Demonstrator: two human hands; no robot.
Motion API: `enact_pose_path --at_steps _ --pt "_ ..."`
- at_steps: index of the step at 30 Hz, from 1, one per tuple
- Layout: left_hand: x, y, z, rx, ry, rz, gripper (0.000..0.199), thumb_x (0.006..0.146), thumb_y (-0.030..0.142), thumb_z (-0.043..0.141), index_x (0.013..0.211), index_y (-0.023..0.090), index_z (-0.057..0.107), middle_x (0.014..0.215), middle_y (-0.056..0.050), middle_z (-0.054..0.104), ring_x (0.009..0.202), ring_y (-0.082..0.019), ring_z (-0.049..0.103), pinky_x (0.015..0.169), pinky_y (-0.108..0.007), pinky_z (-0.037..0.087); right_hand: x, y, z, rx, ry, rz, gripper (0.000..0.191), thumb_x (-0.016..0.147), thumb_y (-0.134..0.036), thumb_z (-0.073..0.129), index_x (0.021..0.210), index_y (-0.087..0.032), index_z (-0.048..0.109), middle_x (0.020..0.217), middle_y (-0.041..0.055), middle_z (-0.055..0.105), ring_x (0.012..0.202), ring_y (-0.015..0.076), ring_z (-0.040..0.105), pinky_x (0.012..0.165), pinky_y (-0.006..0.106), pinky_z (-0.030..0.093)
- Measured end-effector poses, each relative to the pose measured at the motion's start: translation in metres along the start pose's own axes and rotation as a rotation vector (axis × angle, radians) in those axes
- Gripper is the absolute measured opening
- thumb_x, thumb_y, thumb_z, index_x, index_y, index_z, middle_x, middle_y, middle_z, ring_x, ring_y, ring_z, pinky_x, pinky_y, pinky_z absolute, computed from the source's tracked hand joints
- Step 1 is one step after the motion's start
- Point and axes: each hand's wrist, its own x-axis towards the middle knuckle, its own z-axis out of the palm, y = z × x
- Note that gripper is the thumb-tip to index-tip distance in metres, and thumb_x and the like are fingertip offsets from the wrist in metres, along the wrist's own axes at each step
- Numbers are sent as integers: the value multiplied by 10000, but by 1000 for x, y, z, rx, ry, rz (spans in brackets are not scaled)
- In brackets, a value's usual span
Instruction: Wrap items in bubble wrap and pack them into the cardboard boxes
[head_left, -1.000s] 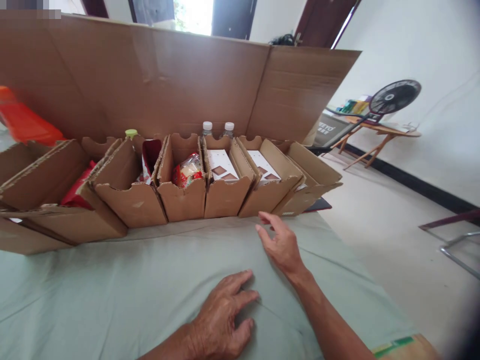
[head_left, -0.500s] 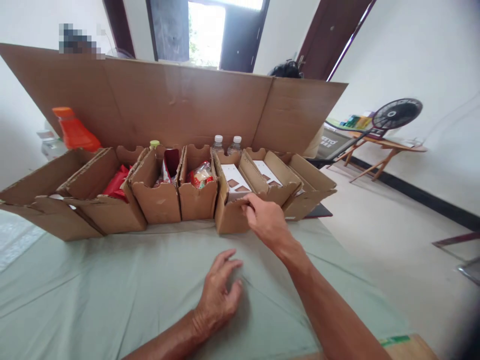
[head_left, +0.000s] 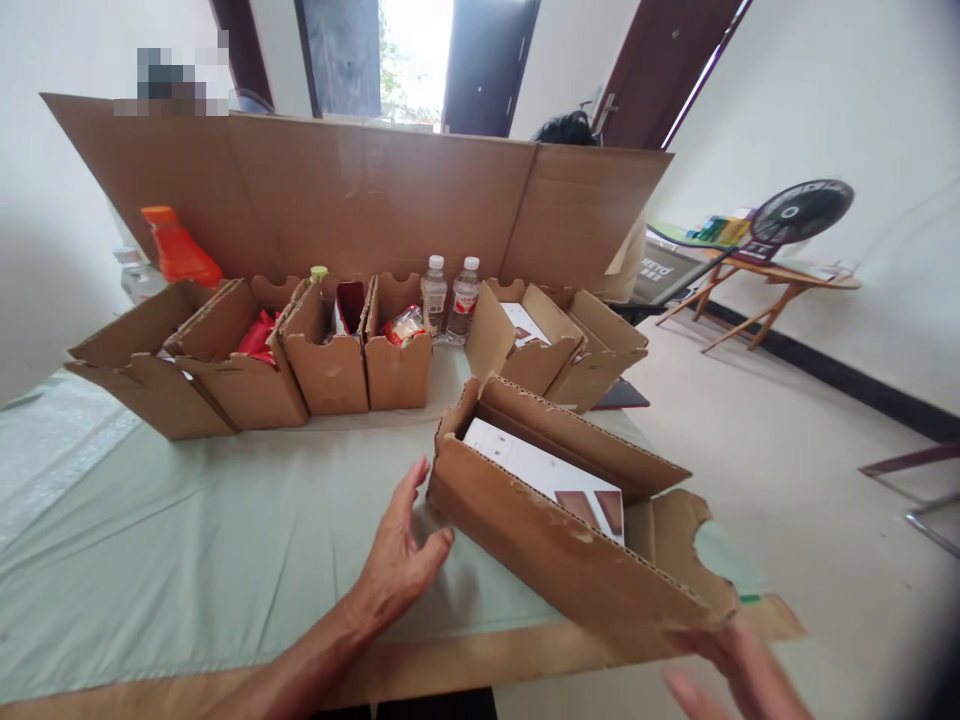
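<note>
A long open cardboard box (head_left: 540,540) lies slantwise at the front right of the green-clothed table (head_left: 225,540), with a white carton (head_left: 540,470) printed with brown shapes inside it. At the box's near right end is my right hand (head_left: 739,670), blurred and partly cut off by the frame's bottom; its grip cannot be made out. To the left of the box, my left hand (head_left: 401,545) is open, thumb and fingers apart, close to the box's far left end and holding nothing.
Several cardboard boxes (head_left: 330,375) with goods stand in a row before a tall cardboard panel (head_left: 375,200). Two clear bottles (head_left: 463,300) and an orange bottle (head_left: 180,250) stand behind. A fan (head_left: 799,215) and wooden table (head_left: 787,275) are at right; people's heads show beyond the panel.
The box with the white carton has come out of the row toward me and turned slantwise, leaving a gap. My right hand has moved nearer and right; my left hand has shifted left.
</note>
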Motion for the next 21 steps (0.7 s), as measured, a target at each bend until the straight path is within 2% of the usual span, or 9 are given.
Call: enact_pose_path --at_steps 2,5,8,11,14,16,18,21 --pt "0 -3 7 -60 -4 -10 768 831 242 625 1549 245 354 1579 -148 439 1458 -349 422 1173 -588 389 1 -25 24 -112 -50 2 400 789 -600 721 992 -256 697 865 60 756 787 296 739 655 386 611" --pt "-6 -5 -3 -127 127 -32 699 858 289 634 1515 246 398 1550 -142 448 1413 -333 470 1090 -515 501 21 -75 59 -105 -86 -55 352 837 -583 657 873 -232 669 801 46 730 744 256 712 647 352 587" --pt "-11 -2 -36 -123 300 -47 642 883 333 650 1482 266 430 1536 -119 454 1338 -296 541 1086 -483 513 55 -112 94 -13 -169 -125 290 851 -504 637 883 -217 656 816 61 722 738 241 686 635 338 557" --pt "-6 0 -76 -85 442 -97 681 846 369 698 1468 267 443 1515 -122 479 1257 -292 596 1078 -504 514 91 -136 136 102 -290 -182 264 853 -439 620 977 -208 655 882 82 718 749 232 661 581 311 517" --pt "6 -3 -106 -47 525 -133 726 801 380 723 1464 251 455 1500 -130 501 1289 -323 573 1101 -540 490 115 -150 179 210 -381 -228 319 861 -384 579 1124 -212 632 965 81 722 777 227 658 596 312 530" --pt "11 -9 -116 -23 551 -126 720 803 361 716 1467 263 457 1514 -119 496 1365 -332 517 1129 -537 467 120 -152 203 252 -410 -242 343 883 -354 557 1188 -207 608 1007 81 725 807 223 672 670 333 562" --pt "13 -18 -118 -12 577 -123 707 821 339 705 1476 281 447 1540 -108 477 1417 -327 474 1154 -525 446 116 -148 218 266 -421 -229 325 915 -347 536 1195 -198 605 982 78 732 793 218 684 705 337 574" --pt "11 -29 -113 -38 604 -168 697 850 337 682 1492 288 417 1563 -116 450 1391 -326 515 1161 -534 435 106 -135 227 237 -414 -211 261 944 -375 530 1100 -196 637 886 66 732 745 218 687 699 325 574"
